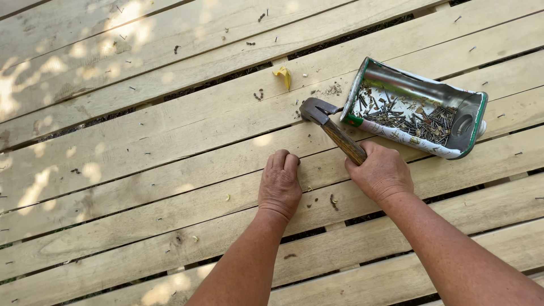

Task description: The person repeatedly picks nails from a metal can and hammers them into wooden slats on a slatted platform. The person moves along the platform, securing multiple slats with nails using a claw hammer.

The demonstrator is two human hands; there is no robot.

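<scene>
Hammer (334,127): we grip its wooden handle in our right hand (381,173), long axis running up-left, head resting on the planks (170,130). Left hand (279,184): fingers curled, pinched against the board just left of the head; we cannot tell what it holds.

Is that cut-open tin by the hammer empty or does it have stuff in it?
Not empty. The cut-open tin lies on its side on the planks, with a loose pile of dark nails covering part of its floor.
</scene>
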